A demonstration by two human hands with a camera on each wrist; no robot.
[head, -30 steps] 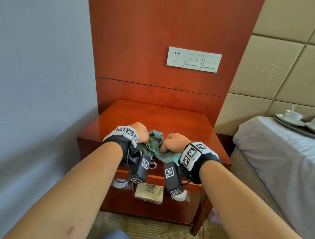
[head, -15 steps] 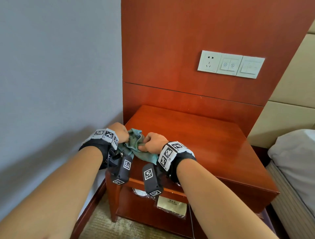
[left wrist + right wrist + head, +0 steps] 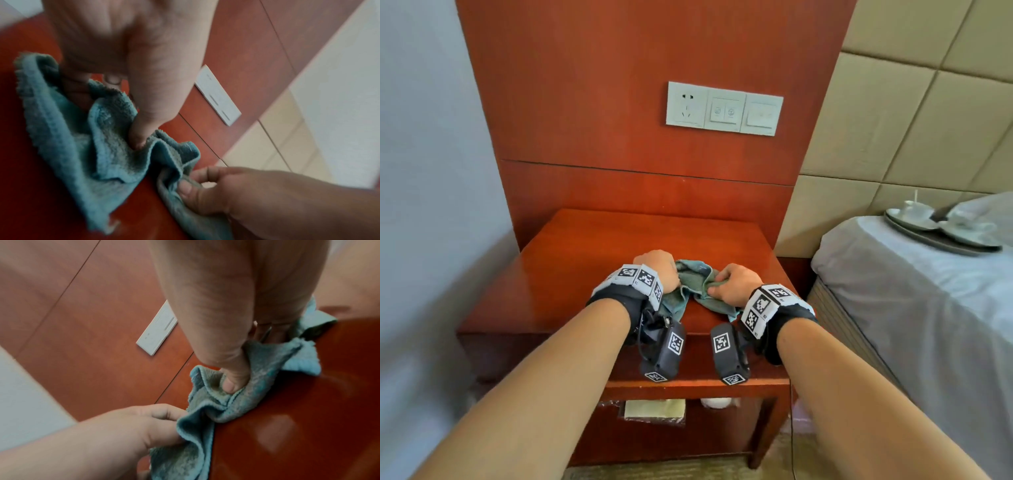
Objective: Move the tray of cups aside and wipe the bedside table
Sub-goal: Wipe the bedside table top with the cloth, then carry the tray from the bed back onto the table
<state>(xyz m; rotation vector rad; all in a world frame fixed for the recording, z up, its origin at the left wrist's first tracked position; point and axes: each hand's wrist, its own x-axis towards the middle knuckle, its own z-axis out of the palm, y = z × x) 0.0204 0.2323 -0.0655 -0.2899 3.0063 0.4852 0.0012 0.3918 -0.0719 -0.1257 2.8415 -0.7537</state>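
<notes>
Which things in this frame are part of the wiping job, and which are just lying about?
Job:
- cloth, held by left hand and right hand
- bedside table, under the cloth
- tray of cups, set on the bed

Lying about:
- switch panel on the wall
- packets on the lower shelf

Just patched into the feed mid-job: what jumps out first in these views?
Both hands, the left hand and the right hand, grip a bunched teal cloth near the front of the glossy red-brown bedside table. The tray of cups already sits on the grey bed at far right. A white socket and switch panel stands out on the wooden wall panel above.
</notes>
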